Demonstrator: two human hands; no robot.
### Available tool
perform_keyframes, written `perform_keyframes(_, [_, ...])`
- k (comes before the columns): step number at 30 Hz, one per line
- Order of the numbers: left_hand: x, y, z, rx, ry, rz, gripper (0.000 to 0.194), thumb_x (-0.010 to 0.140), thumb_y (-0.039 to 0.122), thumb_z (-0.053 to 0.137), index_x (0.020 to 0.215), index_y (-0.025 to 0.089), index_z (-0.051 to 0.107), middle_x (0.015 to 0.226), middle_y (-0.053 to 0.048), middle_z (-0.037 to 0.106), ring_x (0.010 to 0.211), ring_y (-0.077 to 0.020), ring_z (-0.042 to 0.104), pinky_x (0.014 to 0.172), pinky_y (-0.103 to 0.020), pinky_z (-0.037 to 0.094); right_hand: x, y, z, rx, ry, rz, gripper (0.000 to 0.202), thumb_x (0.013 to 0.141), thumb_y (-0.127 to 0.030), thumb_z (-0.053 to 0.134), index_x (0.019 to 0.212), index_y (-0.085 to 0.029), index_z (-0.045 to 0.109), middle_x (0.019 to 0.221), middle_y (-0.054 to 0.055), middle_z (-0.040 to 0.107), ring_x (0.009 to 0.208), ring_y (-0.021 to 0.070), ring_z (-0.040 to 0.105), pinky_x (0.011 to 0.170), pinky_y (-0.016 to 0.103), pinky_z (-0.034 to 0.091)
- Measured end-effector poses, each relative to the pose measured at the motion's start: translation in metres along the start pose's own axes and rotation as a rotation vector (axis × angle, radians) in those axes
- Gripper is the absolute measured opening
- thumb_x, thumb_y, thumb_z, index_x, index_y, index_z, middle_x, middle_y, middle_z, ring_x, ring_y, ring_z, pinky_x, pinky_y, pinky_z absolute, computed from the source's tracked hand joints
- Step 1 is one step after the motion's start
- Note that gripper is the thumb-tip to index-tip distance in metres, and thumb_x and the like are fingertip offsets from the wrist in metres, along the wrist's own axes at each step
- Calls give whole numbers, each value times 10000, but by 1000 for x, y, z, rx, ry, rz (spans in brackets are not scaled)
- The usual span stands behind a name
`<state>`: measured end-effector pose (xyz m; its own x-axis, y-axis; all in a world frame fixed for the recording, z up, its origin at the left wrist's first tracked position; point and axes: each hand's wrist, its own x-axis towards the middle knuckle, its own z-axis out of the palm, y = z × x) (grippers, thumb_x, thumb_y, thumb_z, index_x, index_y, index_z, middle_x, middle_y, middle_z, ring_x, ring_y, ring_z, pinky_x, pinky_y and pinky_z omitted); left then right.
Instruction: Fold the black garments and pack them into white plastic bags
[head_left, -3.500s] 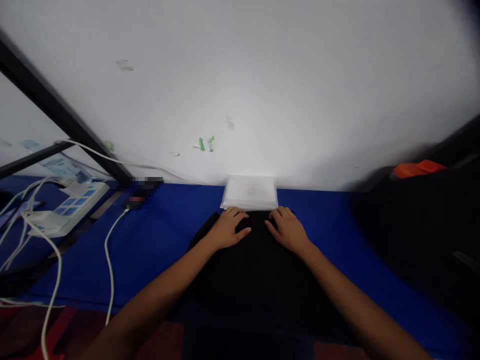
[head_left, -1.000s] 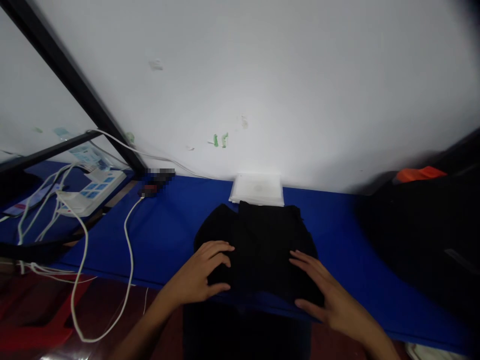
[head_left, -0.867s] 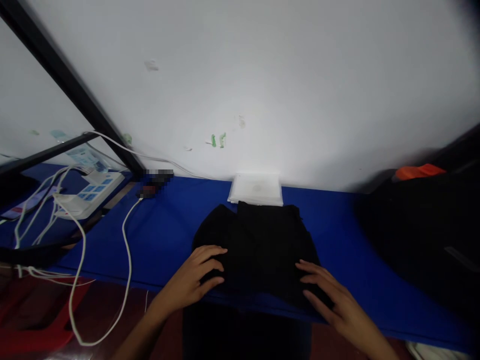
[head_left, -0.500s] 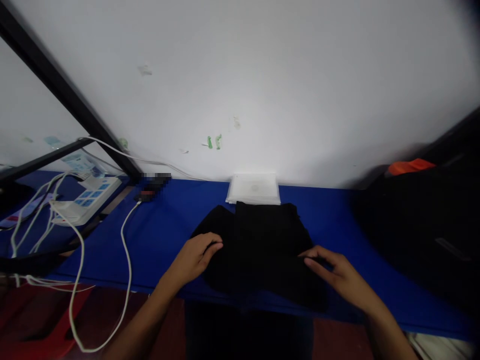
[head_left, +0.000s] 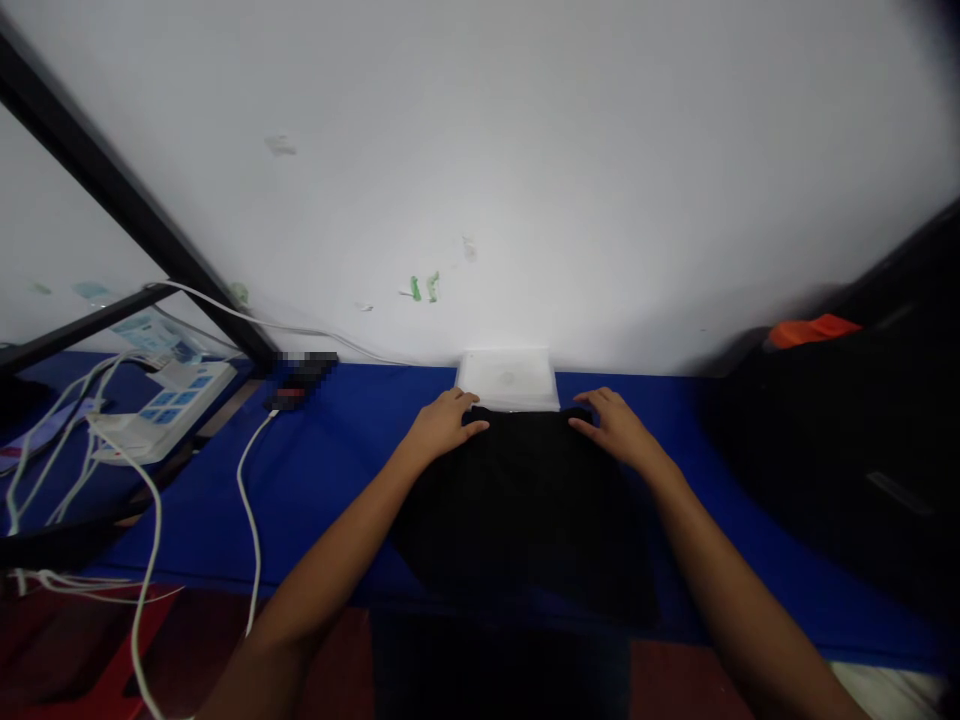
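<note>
Wide black cloth (head_left: 525, 510) on flat blue tabletop (head_left: 322, 450), long axis seemingly side to side. Left hand (head_left: 441, 422), right hand (head_left: 618, 426) at its 2 far corners, equally near; cloth lies bodyward. Whether grasping, cannot tell.

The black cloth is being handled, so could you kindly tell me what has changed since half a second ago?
The left hand and right hand moved forward, from the sides of the black cloth to its far corners; whether they grip it is unclear. The white packet stayed by the wall.
</note>
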<state>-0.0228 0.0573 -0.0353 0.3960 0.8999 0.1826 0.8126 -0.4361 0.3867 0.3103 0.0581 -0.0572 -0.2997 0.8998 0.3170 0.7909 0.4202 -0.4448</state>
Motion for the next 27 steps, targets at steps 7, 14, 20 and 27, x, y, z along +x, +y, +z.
perform_keyframes(7, [-14, 3, -6, -203, 146, 196, 115, 820, 128, 567, 900, 203, 605, 950, -41, 661, 948, -202, 583, 873, -361, 487, -13, -2, -9, 82, 126, -98, 104, 914, -307, 578, 950, -239, 647, 1089, 103, 627, 1064, 296, 575, 952, 522, 465])
perform_keyframes(14, [-30, 11, -46, -455, -153, 283, 98, 854, 280, 613, 910, 220, 667, 887, -31, 702, 868, -180, 647, 862, -358, 495, -25, -25, -45, 464, -39, -57, 168, 883, -416, 641, 924, -273, 720, 1271, 69, 648, 1179, 288, 588, 1026, 526, 438])
perform_keyframes(20, [-34, 0, -61, -695, -482, 96, 298, 911, 431, 585, 1074, 195, 667, 695, -27, 706, 631, -157, 632, 652, -287, 488, -33, -34, -56, 855, -618, 102, 247, 838, -433, 698, 911, -198, 680, 871, 65, 757, 747, 192, 705, 717, 351, 557])
perform_keyframes(27, [-22, -49, -43, -193, -67, -109, 360, 710, 421, 759, 974, 196, 665, 916, -46, 664, 808, -208, 600, 747, -345, 500, -26, -36, -35, 812, -427, 203, 312, 855, -487, 664, 943, -189, 642, 744, 20, 697, 537, 107, 562, 538, 263, 467])
